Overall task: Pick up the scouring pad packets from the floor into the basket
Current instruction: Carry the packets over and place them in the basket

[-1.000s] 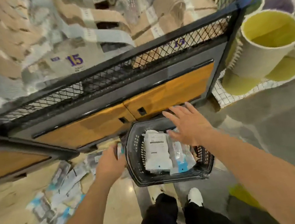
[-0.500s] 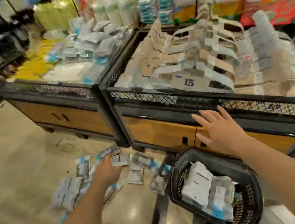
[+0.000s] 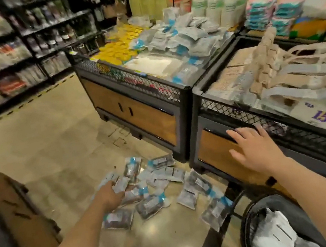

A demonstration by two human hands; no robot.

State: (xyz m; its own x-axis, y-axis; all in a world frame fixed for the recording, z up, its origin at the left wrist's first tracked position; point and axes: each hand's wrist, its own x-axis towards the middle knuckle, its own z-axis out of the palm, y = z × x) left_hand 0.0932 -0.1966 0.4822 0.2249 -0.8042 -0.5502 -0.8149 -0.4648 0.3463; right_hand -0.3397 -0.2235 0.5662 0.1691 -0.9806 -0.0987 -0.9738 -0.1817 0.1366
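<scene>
Head view. Your left hand (image 3: 109, 193) is down at the heap of scouring pad packets (image 3: 152, 205) on the floor (image 3: 60, 162), fingers curled onto a packet (image 3: 121, 183) at the heap's 10 o'clock edge; whether it is gripped or only touched, you cannot tell (fingertips hidden behind the knuckles). Your right hand (image 3: 253, 148) is flat and spread, grasping nothing, in front of the wood-panelled front of the nearer display bin (image 3: 211, 147).

The packets lie scattered on glossy beige tile, close to the foot of both bins, some overlapping. One packet (image 3: 216, 213) lies apart toward 4 o'clock, near the basket (image 3: 301, 206). The basket sits at your 5 o'clock, black mesh, with a few packets (image 3: 273, 232) already inside.

Room: shop aisle. Far bin (image 3: 133, 106) at 12 o'clock is piled with similar packets. Dark shelving (image 3: 5, 52) runs along 10 o'clock (blurred).
</scene>
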